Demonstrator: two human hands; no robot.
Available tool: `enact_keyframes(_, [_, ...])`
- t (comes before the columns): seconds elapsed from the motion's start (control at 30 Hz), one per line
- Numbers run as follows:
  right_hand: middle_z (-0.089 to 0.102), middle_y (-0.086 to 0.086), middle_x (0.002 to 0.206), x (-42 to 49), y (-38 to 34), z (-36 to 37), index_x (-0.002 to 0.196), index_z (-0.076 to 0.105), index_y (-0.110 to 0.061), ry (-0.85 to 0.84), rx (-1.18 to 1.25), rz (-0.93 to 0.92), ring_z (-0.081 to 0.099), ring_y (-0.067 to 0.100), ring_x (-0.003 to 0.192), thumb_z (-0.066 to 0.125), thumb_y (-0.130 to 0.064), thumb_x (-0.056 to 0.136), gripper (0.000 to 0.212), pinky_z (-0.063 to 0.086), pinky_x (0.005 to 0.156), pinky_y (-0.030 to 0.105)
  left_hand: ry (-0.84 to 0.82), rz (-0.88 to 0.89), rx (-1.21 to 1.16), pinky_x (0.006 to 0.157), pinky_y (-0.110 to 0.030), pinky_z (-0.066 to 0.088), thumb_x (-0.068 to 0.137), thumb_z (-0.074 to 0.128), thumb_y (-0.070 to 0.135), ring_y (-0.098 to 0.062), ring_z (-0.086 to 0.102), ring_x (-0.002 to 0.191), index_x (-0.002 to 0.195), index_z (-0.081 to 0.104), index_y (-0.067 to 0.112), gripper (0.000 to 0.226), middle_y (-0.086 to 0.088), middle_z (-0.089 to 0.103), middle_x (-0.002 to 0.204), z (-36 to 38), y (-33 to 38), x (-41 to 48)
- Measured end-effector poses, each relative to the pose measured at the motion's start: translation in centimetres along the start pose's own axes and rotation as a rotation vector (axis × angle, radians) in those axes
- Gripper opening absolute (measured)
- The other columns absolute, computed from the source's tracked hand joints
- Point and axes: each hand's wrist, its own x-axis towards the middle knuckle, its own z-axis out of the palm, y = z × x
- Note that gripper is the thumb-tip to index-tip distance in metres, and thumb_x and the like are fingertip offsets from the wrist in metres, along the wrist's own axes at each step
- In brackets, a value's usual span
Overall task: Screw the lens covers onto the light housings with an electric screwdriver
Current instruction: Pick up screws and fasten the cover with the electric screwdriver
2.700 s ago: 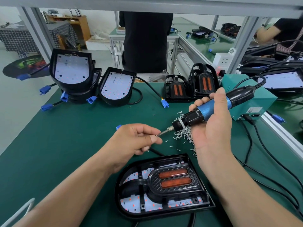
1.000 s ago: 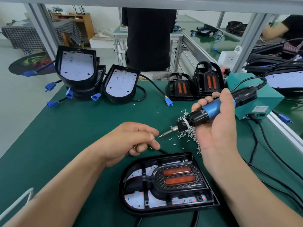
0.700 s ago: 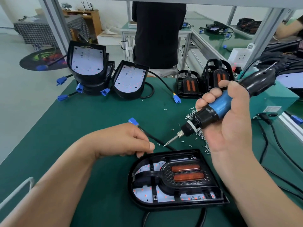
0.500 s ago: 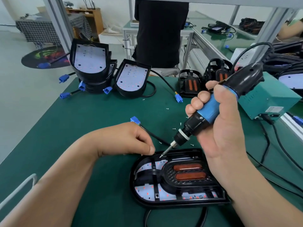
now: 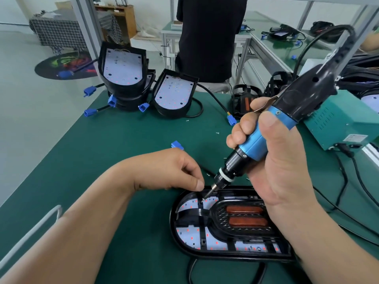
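A black light housing (image 5: 205, 251) lies flat on the green mat in front of me, with a black lens cover (image 5: 242, 218) holding two orange lenses set in it. My right hand (image 5: 281, 171) grips a blue and black electric screwdriver (image 5: 266, 132), tilted down to the left. Its bit tip rests on a small screw (image 5: 204, 199) at the cover's top left corner. My left hand (image 5: 164, 171) is pinched right beside that tip, fingertips on the housing's edge.
Open housings with white LED boards (image 5: 123, 66) (image 5: 174, 91) lean at the back left, blue connectors around them. Finished units (image 5: 244, 99) and a teal power box (image 5: 340, 124) stand at the back right. Cables trail on the right. A person in black (image 5: 211, 35) stands behind the bench.
My right hand swung the screwdriver from pointing left in mid-air down onto the cover's top left corner. My left hand came down with it to the housing's edge.
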Motion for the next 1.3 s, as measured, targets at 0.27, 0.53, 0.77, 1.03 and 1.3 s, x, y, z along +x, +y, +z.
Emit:
enact_keyframes(0.27, [0.055,0.003,0.081,-0.10,0.09,-0.01,0.115,0.054,-0.014,0.001,-0.034,0.005,0.057,0.022,0.070,0.065,-0.026,0.091,0.028,0.051,0.073,0.039,-0.007,0.001,-0.006,0.052,-0.022,0.034,0.093,0.078,0.036,-0.009,0.041,0.059,0.089,0.079,0.026,0.011,0.009,0.054,0.066,0.02,-0.14,0.13])
enact_keyframes(0.53, [0.056,0.003,0.083,-0.27,0.36,-0.07,0.117,0.055,-0.014,-0.087,-0.052,0.014,0.058,0.024,0.072,0.069,-0.026,0.093,0.031,0.050,0.075,0.039,-0.019,0.006,-0.021,0.052,-0.022,0.033,0.091,0.077,0.038,-0.010,0.039,0.058,0.088,0.079,0.025,0.013,0.006,0.052,0.065,0.06,-0.25,0.24])
enact_keyframes(0.77, [0.055,0.003,0.083,-0.35,0.42,0.17,0.114,0.057,-0.018,-0.182,-0.009,0.058,0.058,0.024,0.070,0.086,-0.047,0.083,0.051,0.056,0.075,0.044,-0.003,-0.002,0.004,0.053,-0.023,0.035,0.090,0.076,0.040,-0.012,0.041,0.061,0.089,0.080,0.027,0.013,0.003,0.053,0.068,0.11,-0.06,0.16])
enact_keyframes(1.03, [0.052,0.005,0.080,0.20,0.53,0.46,0.108,0.060,-0.019,-0.306,0.034,0.102,0.054,0.022,0.065,0.087,-0.038,0.083,0.041,0.052,0.070,0.042,0.020,-0.015,0.038,0.055,-0.024,0.033,0.096,0.077,0.032,-0.007,0.040,0.057,0.080,0.077,0.030,0.015,0.012,0.050,0.061,0.30,0.46,0.22])
enact_keyframes(1.3, [0.052,0.004,0.079,0.13,0.72,-0.27,0.123,0.059,-0.014,-0.276,0.053,0.035,0.054,0.023,0.068,0.085,-0.034,0.085,0.050,0.051,0.075,0.042,0.008,-0.001,0.046,0.053,-0.015,0.035,0.096,0.077,0.029,-0.002,0.044,0.056,0.084,0.078,0.026,0.013,0.018,0.056,0.062,0.27,0.53,0.25])
